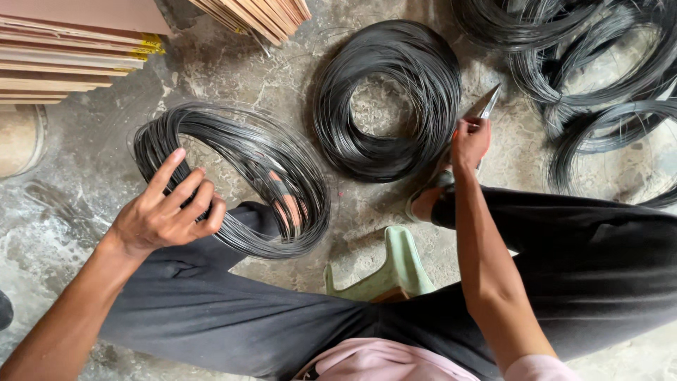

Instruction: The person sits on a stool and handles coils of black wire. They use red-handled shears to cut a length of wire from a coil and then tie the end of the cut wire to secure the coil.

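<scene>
My left hand (166,208) grips the near left side of a coil of thin dark wire (282,162) that lies tilted over my left foot and lower leg. My right hand (469,141) is closed around the handles of metal cutters (484,107), whose pointed blades stick up and away from me. The cutters hover just right of a second, neatly wound coil of dark wire (416,77) lying flat on the concrete floor. I sit on a low pale green stool (395,271) with both legs in black trousers spread out.
More loose coils of dark wire (599,92) are heaped at the upper right. Stacks of flat wooden boards (70,49) stand at the upper left, and another bundle of boards (257,15) sits at the top centre. The floor is rough stained concrete.
</scene>
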